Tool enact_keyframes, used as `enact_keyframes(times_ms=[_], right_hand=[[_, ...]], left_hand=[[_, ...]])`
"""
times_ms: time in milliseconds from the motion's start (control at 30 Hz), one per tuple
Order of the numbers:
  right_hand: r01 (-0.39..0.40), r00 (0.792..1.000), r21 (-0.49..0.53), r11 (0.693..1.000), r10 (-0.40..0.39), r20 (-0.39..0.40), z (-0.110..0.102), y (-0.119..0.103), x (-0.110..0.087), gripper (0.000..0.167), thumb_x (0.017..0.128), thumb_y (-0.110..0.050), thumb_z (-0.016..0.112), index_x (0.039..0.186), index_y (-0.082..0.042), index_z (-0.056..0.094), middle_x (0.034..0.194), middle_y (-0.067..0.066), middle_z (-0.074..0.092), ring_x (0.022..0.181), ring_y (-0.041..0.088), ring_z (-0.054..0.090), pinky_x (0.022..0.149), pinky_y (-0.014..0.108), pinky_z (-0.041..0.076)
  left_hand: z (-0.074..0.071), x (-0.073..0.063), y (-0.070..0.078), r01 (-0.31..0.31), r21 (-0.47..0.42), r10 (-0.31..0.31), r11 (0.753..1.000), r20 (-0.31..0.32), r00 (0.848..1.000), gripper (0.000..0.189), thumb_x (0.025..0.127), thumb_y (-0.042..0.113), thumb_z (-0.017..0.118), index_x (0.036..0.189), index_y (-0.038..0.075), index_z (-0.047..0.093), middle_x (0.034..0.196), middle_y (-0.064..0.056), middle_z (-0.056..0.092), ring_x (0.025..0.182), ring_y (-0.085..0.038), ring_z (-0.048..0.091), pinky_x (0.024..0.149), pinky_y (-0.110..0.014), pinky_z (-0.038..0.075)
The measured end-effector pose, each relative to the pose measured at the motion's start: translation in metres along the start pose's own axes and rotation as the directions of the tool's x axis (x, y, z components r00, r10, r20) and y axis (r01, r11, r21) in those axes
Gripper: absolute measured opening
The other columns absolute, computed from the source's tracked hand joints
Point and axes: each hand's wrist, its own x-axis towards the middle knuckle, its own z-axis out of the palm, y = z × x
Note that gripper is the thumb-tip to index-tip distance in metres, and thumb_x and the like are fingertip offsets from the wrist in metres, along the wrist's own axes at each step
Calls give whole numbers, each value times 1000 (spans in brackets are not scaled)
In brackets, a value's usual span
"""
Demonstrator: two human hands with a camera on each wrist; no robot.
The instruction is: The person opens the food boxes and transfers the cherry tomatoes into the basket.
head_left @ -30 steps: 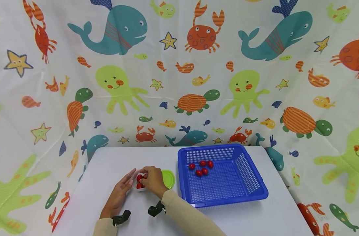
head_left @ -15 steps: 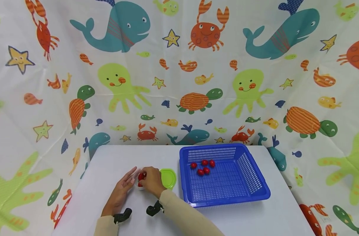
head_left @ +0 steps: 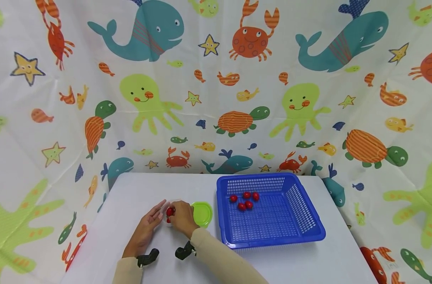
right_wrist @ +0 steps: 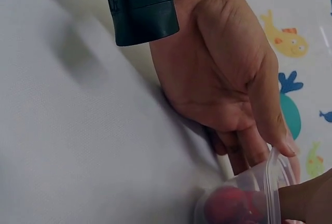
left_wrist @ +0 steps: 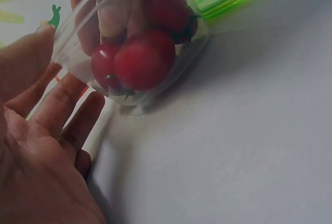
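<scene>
A small clear plastic container (right_wrist: 254, 181) on the white table holds several red cherry tomatoes (left_wrist: 145, 59) with green stem ends. My left hand (head_left: 144, 230) is at its left side, the thumb touching the rim and straight fingers along the outer wall. My right hand (head_left: 182, 219) reaches into the container from above and to the right. Its fingers (left_wrist: 113, 16) are inside, with thumb and fingers pinching a tomato (head_left: 170, 212) near the rim. The right hand covers much of the container in the head view.
A light green round lid (head_left: 202, 215) lies just right of the container. Further right stands a blue plastic basket (head_left: 269, 230), with several loose tomatoes (head_left: 249, 205) in its back left part. A patterned curtain (head_left: 202, 161) hangs behind the table (head_left: 138, 187).
The right fingers have gone slightly deeper into the container, and fewer tomatoes show past them. The left hand stays at the container's side. The head view has shifted a little.
</scene>
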Motion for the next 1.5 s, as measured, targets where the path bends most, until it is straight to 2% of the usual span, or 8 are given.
enact_keyframes(times_ms=[300, 467, 633, 833, 967, 1133, 1367, 1500], right_hand=[[30, 1000, -6, 1000, -30, -4, 1, 1, -1, 24, 89, -14, 86, 113, -14, 81, 96, -5, 68, 97, 9, 61, 89, 32, 46], [70, 996, -54, 996, -72, -52, 4, 2, 0, 19, 85, -15, 89, 101, -18, 80, 96, -9, 76, 93, 7, 66, 84, 30, 45], [102, 991, -121, 987, -112, -76, 9, 5, 0, 22, 84, -18, 90, 101, -21, 76, 95, -11, 77, 89, 7, 65, 84, 31, 44], [87, 995, -75, 993, -91, -51, 8, 5, 2, 21, 84, -19, 91, 101, -21, 81, 89, -11, 74, 87, 4, 63, 83, 31, 42], [77, 997, -37, 996, -77, -22, 6, 3, 2, 18, 85, -20, 90, 102, -22, 85, 91, -13, 76, 91, 3, 63, 83, 30, 40], [61, 998, 12, 998, -61, -11, 5, 4, 0, 21, 86, -24, 91, 106, -23, 84, 90, -13, 72, 89, 1, 60, 82, 29, 39], [105, 994, 53, 993, -103, -43, 4, 6, -6, 25, 88, -25, 89, 113, -25, 83, 98, -15, 76, 94, 0, 65, 91, 31, 42], [152, 986, 35, 988, -149, -77, 2, 10, -8, 25, 91, -24, 87, 116, -23, 81, 102, -14, 79, 95, 0, 67, 100, 35, 42]], left_hand=[[0, -1, 0, -18, 5, 18, 1000, -1, 1000, 61, 111, 32, 58, 167, 23, 36, 172, -6, 39, 167, -31, 15, 132, -69, 7], [0, 0, -2, -17, -13, 17, 1000, 7, 1000, 61, 111, 31, 57, 167, 21, 36, 172, -5, 39, 167, -30, 16, 133, -65, 8], [0, 1, -5, -11, -21, 11, 1000, 17, 1000, 61, 111, 30, 58, 167, 21, 35, 172, -3, 39, 166, -23, 19, 134, -58, 9], [-1, 0, -5, -7, -15, 7, 1000, 8, 1000, 61, 110, 31, 59, 167, 22, 36, 171, -3, 41, 165, -23, 21, 134, -59, 11], [-2, -1, -5, -8, -9, 8, 1000, 6, 1000, 62, 109, 34, 60, 166, 25, 37, 170, -2, 43, 159, -2, 34, 134, -60, 11], [-2, -1, -5, -14, 7, 14, 1000, 6, 1000, 63, 109, 35, 61, 166, 25, 37, 170, -3, 42, 132, 26, 43, 133, -57, 14], [-1, -1, -4, -24, -1, 24, 1000, 14, 1000, 64, 109, 34, 60, 167, 24, 35, 172, -7, 39, 124, 30, 46, 132, -64, 12], [-1, 0, -4, -27, 1, 27, 1000, 18, 999, 62, 110, 34, 60, 167, 25, 36, 172, -7, 39, 136, 21, 46, 132, -66, 11]])
